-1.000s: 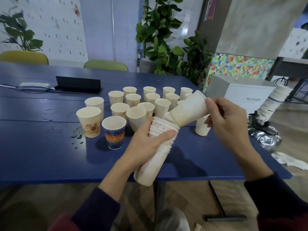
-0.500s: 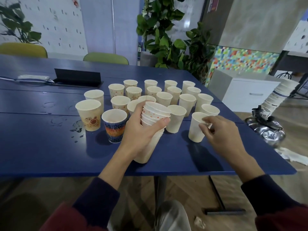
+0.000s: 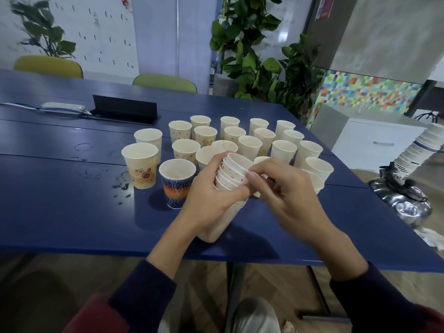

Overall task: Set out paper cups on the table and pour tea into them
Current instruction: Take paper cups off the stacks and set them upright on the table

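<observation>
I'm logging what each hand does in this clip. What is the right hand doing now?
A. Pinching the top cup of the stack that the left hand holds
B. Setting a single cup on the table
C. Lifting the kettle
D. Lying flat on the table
A: the right hand pinches the rim of the top cup of the stack of paper cups, which the left hand holds.

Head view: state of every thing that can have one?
stack: nested, tilted, held
top cup: seated in stack, not yet pulled off
left grip: wrapped round stack
right grip: pinching top cup
set-out cups: upright, look empty
blue cup: upright, empty
table: wet drops at left
</observation>
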A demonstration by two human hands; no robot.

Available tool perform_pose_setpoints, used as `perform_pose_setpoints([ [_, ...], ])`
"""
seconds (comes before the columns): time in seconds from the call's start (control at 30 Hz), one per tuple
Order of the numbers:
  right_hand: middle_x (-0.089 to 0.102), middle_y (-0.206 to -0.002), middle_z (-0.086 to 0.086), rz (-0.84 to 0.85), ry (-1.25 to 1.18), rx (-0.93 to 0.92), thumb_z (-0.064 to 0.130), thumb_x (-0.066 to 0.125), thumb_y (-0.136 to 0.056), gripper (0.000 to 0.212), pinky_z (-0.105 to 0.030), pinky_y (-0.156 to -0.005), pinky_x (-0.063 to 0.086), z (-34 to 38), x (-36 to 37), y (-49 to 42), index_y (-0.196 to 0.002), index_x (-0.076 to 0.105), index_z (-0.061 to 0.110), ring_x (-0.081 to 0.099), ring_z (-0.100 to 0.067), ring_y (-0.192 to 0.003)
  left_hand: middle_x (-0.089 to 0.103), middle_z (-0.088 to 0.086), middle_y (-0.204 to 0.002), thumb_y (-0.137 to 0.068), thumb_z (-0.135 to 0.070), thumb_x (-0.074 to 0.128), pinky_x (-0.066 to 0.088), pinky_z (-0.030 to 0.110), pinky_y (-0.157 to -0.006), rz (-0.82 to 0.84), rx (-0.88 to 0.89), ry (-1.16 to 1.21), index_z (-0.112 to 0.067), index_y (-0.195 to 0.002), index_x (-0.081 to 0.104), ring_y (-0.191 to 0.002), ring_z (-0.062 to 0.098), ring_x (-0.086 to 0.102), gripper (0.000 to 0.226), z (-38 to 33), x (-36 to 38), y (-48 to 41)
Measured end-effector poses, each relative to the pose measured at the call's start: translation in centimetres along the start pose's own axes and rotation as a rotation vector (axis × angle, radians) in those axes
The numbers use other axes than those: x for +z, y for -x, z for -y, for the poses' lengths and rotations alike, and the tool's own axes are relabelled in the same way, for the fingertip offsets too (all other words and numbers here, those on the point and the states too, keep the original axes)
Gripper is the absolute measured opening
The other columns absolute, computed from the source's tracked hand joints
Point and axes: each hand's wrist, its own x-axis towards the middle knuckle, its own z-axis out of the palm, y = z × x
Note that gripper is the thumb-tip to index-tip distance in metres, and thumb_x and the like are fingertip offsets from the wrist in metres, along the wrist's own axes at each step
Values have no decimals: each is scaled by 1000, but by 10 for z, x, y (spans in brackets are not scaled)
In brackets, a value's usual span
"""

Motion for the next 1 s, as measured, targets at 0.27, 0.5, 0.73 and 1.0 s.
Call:
perform_pose_setpoints([
  [0.27,62,-64,4,-321,-238,221,18,53,-105,20,-38,-62,55,3,-4,-12,-92,67,12,63,-12,-60,69,-13,-116,-68,-44,85,52,24,-90,-34,-30,-21,-32,-123,58,-108,6,64,63,-1,-13,2],
  [0.5,67,-74,-2,-524,-118,262,26,53,-105,23,-49,-69,57,-20,-16,-1,-90,66,16,65,-25,-70,68,-13,-116,-73,-36,88,52,21,-86,-45,-34,-33,-29,-128,56,-107,4,64,64,3,-11,8],
  [0.73,65,-75,2,-294,128,188,17,63,-98,18,-33,-64,47,-26,1,22,-81,67,14,58,-17,-68,68,-15,-114,-78,-36,84,52,16,-83,-117,1,-50,-29,-127,55,-106,2,63,57,-1,-10,9],
  [1.0,65,-91,2,-2,215,77,24,63,-99,13,-37,-67,53,-36,34,25,-101,73,17,58,-11,-74,68,-14,-117,-78,-37,83,50,10,-79,-133,-25,-31,-27,-129,57,-108,-1,63,57,-5,-18,16],
])
